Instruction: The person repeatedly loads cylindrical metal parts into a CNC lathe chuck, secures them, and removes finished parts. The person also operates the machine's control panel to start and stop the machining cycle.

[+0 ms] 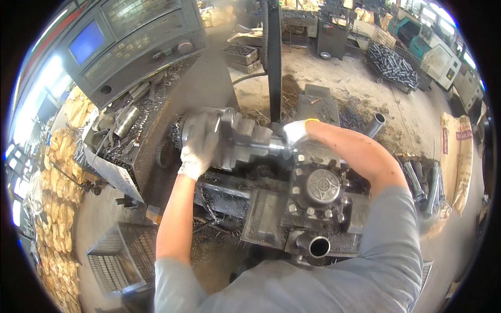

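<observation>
My left hand [199, 150], in a white glove smeared by motion, is at the round dark lathe chuck [228, 119]. Its fingers reach up along the chuck's face, too blurred to show whether they grip. From the chuck's stepped jaws [250, 131], a shiny metal shaft [275, 147] points right. At that shaft's right end is my right hand [295, 132], also white-gloved, with its fingers hidden from view. Just below the right hand stands the bolted tool turret [322, 186] with a round star-marked cap. A hollow metal tube [319, 246] opens at its near side.
A control panel with a blue screen [87, 43] stands at upper left. Below it, a tray [112, 169] holds metal parts and chips. A mesh crate [122, 261] sits on the floor at lower left. A wire bin [394, 65] of metal parts stands far right.
</observation>
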